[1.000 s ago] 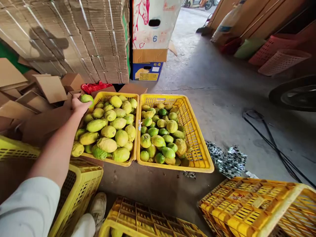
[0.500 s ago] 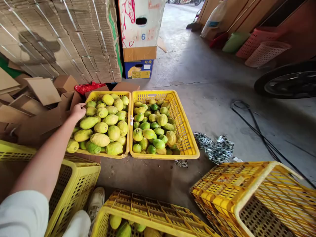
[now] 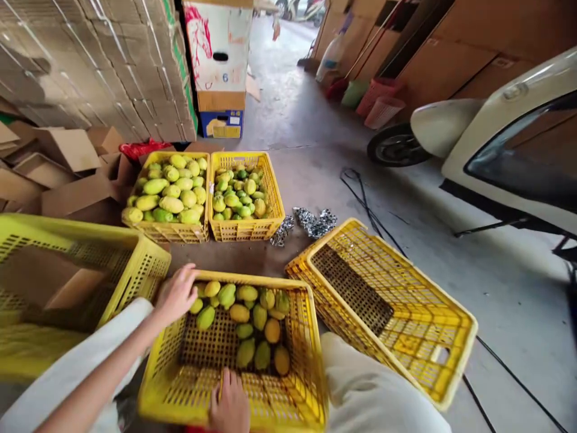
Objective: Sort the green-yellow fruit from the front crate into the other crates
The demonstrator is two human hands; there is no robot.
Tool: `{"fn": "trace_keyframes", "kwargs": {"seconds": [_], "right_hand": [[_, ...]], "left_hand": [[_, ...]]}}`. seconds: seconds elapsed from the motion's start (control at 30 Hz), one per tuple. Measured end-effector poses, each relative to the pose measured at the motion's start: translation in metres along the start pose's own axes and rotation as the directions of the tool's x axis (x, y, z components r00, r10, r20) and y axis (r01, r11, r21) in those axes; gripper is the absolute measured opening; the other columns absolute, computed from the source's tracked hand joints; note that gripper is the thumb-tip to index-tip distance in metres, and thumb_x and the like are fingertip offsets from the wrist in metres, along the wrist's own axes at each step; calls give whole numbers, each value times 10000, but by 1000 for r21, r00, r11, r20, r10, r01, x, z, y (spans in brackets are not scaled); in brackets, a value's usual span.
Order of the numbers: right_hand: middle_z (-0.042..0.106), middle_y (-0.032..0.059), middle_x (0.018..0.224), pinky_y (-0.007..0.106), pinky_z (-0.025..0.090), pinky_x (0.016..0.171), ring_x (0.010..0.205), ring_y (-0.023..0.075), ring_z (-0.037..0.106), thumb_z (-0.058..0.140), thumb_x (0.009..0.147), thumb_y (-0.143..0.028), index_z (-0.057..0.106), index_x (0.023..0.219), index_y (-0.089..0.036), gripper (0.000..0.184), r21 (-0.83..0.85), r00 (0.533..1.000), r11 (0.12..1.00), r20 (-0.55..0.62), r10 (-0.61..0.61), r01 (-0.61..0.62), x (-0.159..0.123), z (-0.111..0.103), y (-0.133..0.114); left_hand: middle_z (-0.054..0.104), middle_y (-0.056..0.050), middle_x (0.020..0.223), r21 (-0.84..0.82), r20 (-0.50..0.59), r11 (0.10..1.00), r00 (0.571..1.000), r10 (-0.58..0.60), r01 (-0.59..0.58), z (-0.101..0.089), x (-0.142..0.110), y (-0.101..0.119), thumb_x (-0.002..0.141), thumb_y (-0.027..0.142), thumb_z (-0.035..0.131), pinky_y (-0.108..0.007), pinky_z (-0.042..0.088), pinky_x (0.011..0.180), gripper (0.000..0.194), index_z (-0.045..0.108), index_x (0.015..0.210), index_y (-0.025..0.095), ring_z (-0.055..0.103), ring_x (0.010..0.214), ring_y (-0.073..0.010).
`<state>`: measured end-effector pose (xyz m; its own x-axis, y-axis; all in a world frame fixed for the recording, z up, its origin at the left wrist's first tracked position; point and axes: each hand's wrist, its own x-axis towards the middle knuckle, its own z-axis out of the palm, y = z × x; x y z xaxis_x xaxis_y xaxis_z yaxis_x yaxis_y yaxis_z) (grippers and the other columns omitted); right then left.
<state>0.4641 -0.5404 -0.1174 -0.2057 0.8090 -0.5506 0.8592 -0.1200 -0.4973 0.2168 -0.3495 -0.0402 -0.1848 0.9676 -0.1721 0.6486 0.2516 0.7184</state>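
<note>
Well to the left of your left hand (image 3: 178,294) stands a yellow-green crate (image 3: 155,255) with a piece of cardboard (image 3: 49,276) inside, and up past that hand's outer side lies a heap of opened cartons (image 3: 72,147). Directly beyond the same hand, a heaped crate (image 3: 164,231) is piled to its rim with yellow and green fruit. Your left hand itself is at the far left corner of the near crate (image 3: 180,391), fingers bent over the rim; you cannot tell from here whether they are closed on it. The near crate spans the space between your hands and past them, with its loose fruit (image 3: 262,355) mostly to the right of your left hand and ahead of your right. Your right hand (image 3: 229,403) has its fingers hooked over the near rim, clamped on it. Farther ahead of that hand sits a second fruit crate (image 3: 246,230), touching the heaped one, then crumpled foil (image 3: 318,224). Off to your right hand's right, a tilted crate (image 3: 419,313) leans with its opening turned up toward you; beyond it lie a black cable (image 3: 360,186) and a white vehicle (image 3: 523,99).
</note>
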Motion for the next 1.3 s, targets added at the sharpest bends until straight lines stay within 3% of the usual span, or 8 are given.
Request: {"fn": "trace_keyframes", "kwargs": {"seconds": [0.07,0.13,0.3,0.47,0.6,0.83,1.07,1.3], "right_hand": [[843,164,1361,504,651,1155,1341,392,803,631,1038,-156,818,1357,-268,386,-30,988,993,109,113,-110,4,8,-3],[837,178,1388,443,628,1149,1370,373,794,564,1071,-172,805,1347,-236,372,-37,980,990,145,138,-134,9,8,-7],[853,214,1392,330,604,1059,1335,319,830,547,1134,-197,782,1359,-138,331,19,933,967,269,241,-255,33,-7,4],[854,256,1328,338,608,941,1252,337,850,587,1121,-183,794,1339,-88,315,-85,910,946,260,324,-312,73,-19,52],[810,272,1374,347,597,929,1334,365,791,663,1004,-54,804,1328,-110,358,-228,929,934,185,319,-276,97,-27,94],[799,216,1289,315,572,919,1222,297,761,601,986,10,797,1269,-130,371,-382,976,918,133,170,-107,119,-24,159],[780,195,1412,413,585,1099,1314,325,695,601,1076,-115,770,1377,-200,355,-366,974,909,169,-148,201,153,21,140],[727,273,1521,511,607,1101,1303,372,714,447,1067,-17,731,1488,-157,527,-352,979,920,166,-117,170,172,48,111]], "left_hand": [[679,-183,1632,52,214,974,950,-227,221,41,-54,-10,747,214,801,-535,313,1448,323,733,1057,276,540,1645,-449],[682,-219,1627,139,308,893,838,-451,429,76,-101,-24,748,179,816,-523,365,1408,298,711,1016,256,561,1642,-454],[826,-243,1263,256,369,769,676,-638,585,121,-166,-56,744,136,815,-525,539,1226,232,662,882,241,765,1389,-479],[758,-280,1490,289,320,784,717,-620,549,138,-134,-73,900,202,753,-453,570,1181,342,725,1240,186,737,1452,-415],[575,-355,1689,370,213,797,792,-573,477,150,-85,-86,943,171,705,-521,496,1287,589,626,1521,88,568,1628,-464],[559,-320,1639,466,260,833,854,-450,297,164,-35,-118,961,211,744,-638,442,1324,534,684,1473,73,500,1589,-506],[618,-255,1474,421,217,831,848,-483,365,198,-48,-121,857,142,842,-703,463,1260,509,698,1345,146,462,1518,-505],[662,-191,1416,140,155,803,788,-596,580,181,-57,-119,647,42,923,-626,408,1342,605,663,1173,187,550,1526,-470]]}}
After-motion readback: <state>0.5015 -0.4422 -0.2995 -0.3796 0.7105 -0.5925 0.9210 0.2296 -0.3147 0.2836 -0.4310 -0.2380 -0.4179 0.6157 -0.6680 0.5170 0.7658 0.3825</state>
